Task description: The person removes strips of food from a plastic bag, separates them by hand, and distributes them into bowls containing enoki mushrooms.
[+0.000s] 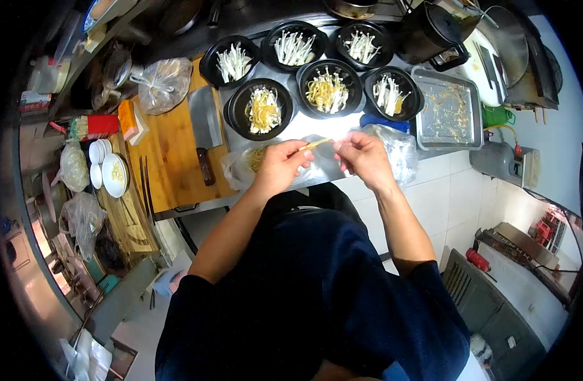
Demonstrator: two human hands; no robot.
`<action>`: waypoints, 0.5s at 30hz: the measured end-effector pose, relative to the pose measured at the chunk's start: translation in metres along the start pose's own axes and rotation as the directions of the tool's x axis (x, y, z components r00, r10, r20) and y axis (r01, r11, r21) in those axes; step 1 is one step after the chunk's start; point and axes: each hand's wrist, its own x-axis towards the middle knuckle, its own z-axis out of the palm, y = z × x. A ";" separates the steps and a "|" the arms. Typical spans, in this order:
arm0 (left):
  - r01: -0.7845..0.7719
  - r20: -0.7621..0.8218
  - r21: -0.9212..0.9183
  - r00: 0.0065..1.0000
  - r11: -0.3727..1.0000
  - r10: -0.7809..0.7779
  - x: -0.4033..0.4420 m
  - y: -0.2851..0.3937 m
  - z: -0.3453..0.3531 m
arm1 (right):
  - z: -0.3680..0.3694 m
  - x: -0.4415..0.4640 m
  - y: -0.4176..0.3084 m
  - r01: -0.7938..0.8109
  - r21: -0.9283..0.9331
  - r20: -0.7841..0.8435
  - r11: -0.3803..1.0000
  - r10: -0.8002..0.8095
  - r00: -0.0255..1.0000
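Between my hands, over the counter's front edge, is a thin yellowish strip (pixel 315 144). My left hand (pixel 283 166) pinches its left end. My right hand (pixel 365 159) has its fingers pressed together at the strip's right end; whether they hold it is too small to tell. Beyond them stand several black bowls with white enoki mushrooms. Yellow strands lie on top in the front left bowl (pixel 261 109) and the front middle bowl (pixel 330 89); a little yellow shows in the front right bowl (pixel 393 94). A plastic bag with yellow strands (pixel 250 164) lies beside my left hand.
A cleaver (pixel 205 120) lies on the wooden board (pixel 167 171) at left. Another clear bag (pixel 399 151) and a blue cloth (pixel 383 122) are by my right hand. A metal tray (pixel 449 108) with yellow scraps sits at right, near a black pot (pixel 431 35).
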 end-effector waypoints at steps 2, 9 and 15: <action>-0.018 0.026 -0.008 0.999 1.000 0.018 0.001 0.007 0.001 | -0.014 0.000 -0.001 0.070 0.001 -0.046 0.998 -0.070 0.997; -0.003 0.110 -0.034 0.994 0.999 0.006 0.011 0.015 0.023 | -0.079 -0.025 -0.052 0.344 -0.039 -0.254 0.938 -0.342 0.905; 0.047 0.102 0.050 0.993 0.998 -0.052 0.013 0.001 0.032 | -0.133 -0.013 -0.073 0.388 -0.100 -0.390 0.916 -0.395 0.832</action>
